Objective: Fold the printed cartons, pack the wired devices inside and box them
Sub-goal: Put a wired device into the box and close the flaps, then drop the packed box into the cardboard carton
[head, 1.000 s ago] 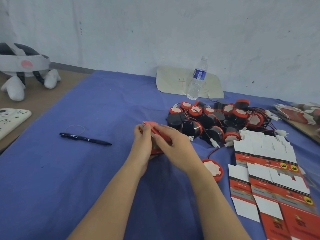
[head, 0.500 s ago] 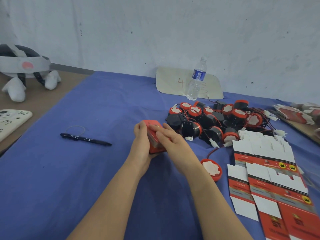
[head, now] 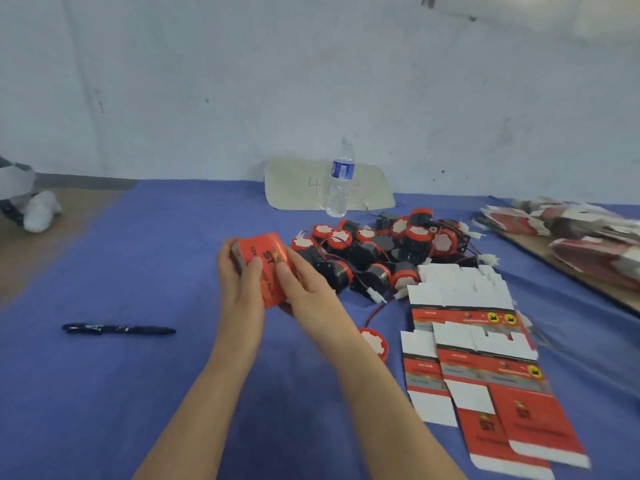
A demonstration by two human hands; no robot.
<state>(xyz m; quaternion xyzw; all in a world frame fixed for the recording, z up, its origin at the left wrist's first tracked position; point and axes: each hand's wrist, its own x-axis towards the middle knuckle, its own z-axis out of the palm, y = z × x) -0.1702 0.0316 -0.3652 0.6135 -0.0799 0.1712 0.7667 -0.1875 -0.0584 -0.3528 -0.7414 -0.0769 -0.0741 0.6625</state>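
Folded red carton held over the blue tablecloth mid-table, left hand curled round its left side with thumb on the printed face, right hand gripping the right side; wired devices piled just right, flat cartons further right, pen well left.

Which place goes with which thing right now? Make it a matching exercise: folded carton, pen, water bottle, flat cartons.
Things:
1 folded carton
2 pen
3 water bottle
4 flat cartons

Places:
A standing at the back, near the wall
B held between left hand and right hand
C lying left of both hands
D spread right of both hands

Pairs: 1-B; 2-C; 3-A; 4-D
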